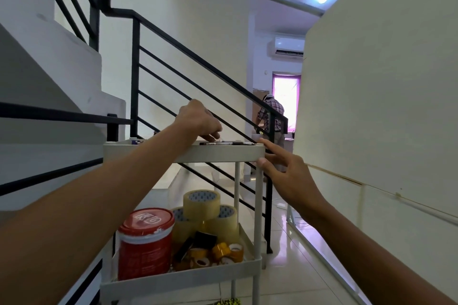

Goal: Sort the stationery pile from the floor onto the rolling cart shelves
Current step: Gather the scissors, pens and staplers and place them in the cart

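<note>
**A:** Where were the hands just then?

**B:** The left hand (pixel 199 119) was over the top shelf (pixel 183 152) of the rolling cart (pixel 257 205), fingers curled down onto the pens (pixel 226 143) lying just beneath and to the right of it. Whether it pinched one or only touched them, I could not tell. The right hand (pixel 285 173) was spread wide and held nothing, its fingertips against the shelf's right corner.

**A:** And the rest of the stationery?

**B:** Below both hands, on the lower shelf (pixel 183 277): the tape rolls (pixel 202 202) stacked beside a red tub (pixel 146 242). The floor pile was out of view.

**A:** How should that placing have been done?

**B:** I judged it best to keep the right hand bracing the corner so the cart could not roll, and to lay the pens flat, side by side, well inside the rim. Pens roll easily, so the left hand ought to release low and slowly, not drop them.
</note>
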